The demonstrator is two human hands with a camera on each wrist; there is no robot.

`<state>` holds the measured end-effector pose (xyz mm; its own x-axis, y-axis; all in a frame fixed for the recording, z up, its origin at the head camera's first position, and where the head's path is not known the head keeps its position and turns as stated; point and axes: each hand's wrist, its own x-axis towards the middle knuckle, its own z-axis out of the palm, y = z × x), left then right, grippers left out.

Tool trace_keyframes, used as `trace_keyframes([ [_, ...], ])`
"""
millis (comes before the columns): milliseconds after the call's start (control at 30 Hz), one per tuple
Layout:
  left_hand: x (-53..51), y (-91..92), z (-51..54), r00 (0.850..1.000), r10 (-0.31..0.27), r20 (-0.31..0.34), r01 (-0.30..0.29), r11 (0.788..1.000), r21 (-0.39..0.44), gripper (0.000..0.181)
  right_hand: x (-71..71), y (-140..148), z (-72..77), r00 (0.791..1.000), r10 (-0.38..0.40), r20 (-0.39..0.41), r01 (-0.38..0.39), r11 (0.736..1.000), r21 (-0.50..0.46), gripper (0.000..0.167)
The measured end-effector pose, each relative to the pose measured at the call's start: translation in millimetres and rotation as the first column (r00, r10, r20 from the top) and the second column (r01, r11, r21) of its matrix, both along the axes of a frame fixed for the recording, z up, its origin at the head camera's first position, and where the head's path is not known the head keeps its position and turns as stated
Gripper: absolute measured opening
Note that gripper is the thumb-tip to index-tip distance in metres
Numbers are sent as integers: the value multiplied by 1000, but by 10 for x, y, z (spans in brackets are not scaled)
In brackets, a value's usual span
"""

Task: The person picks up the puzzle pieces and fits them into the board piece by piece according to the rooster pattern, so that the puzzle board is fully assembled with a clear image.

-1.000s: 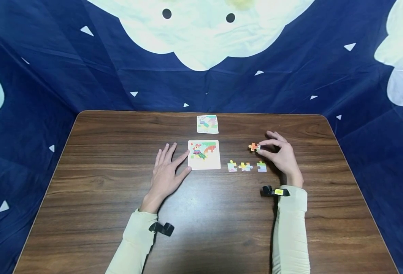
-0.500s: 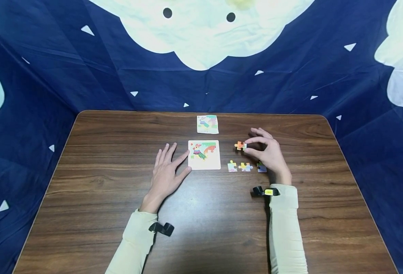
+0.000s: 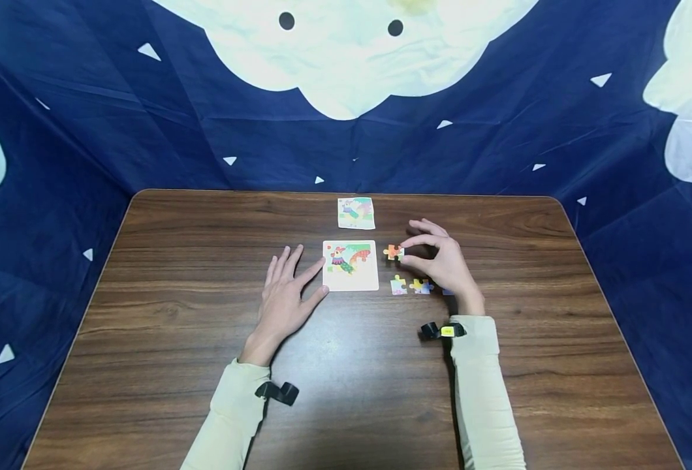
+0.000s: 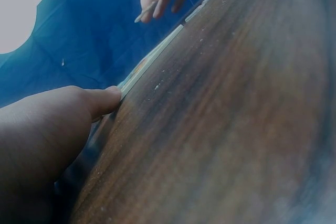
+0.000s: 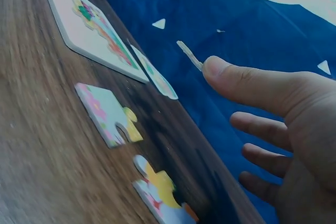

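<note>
Between thumb and index finger, the right hand point(image 3: 442, 261) pinches an orange puzzle piece point(image 3: 393, 252), held above the table just right of the white puzzle board point(image 3: 352, 282). In the right wrist view that piece point(image 5: 190, 55) shows edge-on at the thumb tip point(image 5: 215, 67). Part of a rooster picture fills the board's upper area; its lower part is plain white. The left hand point(image 3: 284, 303) lies with spread fingers, thumb and index tips touching the board's left edge. In the left wrist view its thumb point(image 4: 107, 100) meets the board's edge point(image 4: 152, 59).
Behind the board lies a picture card point(image 3: 356, 213). Loose pieces lie in a row at the board's right: one with pink flowers point(image 3: 399, 285), a yellow and blue one point(image 3: 421, 286), and another point(image 3: 448, 292) partly hidden by the right hand. A blue cloth point(image 3: 252, 143) hangs behind the table.
The right hand has moved left with the orange piece, from above the rightmost loose piece to beside the board. The left hand and the board have stayed in place.
</note>
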<state>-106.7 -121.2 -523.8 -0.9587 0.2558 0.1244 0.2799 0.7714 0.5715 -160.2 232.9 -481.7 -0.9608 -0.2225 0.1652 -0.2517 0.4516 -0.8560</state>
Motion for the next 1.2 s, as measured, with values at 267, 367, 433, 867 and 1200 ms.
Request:
trace_keyframes([
  [267, 2, -1, 20, 1000, -2, 11, 2, 1000, 0, 62, -10, -153, -6, 999, 51, 5, -51, 998, 30, 24],
  [367, 0, 0, 23, 1000, -3, 13, 3, 1000, 0, 62, -10, -224, -7, 998, 60, 7, -61, 996, 58, 24],
  [433, -2, -1, 20, 1000, -2, 12, 2, 1000, -1, 62, -10, -273, -8, 998, 64, 9, -65, 995, 80, 24],
  [867, 1, -1, 24, 1000, -2, 19, 2, 1000, 0, 62, -29, -511, -105, 998, 67, -14, -64, 981, 184, 26],
  [1200, -1, 5, 36, 1000, 0, 15, 0, 1000, 3, 62, -22, -579, -118, 999, 54, -6, -51, 974, 223, 27],
])
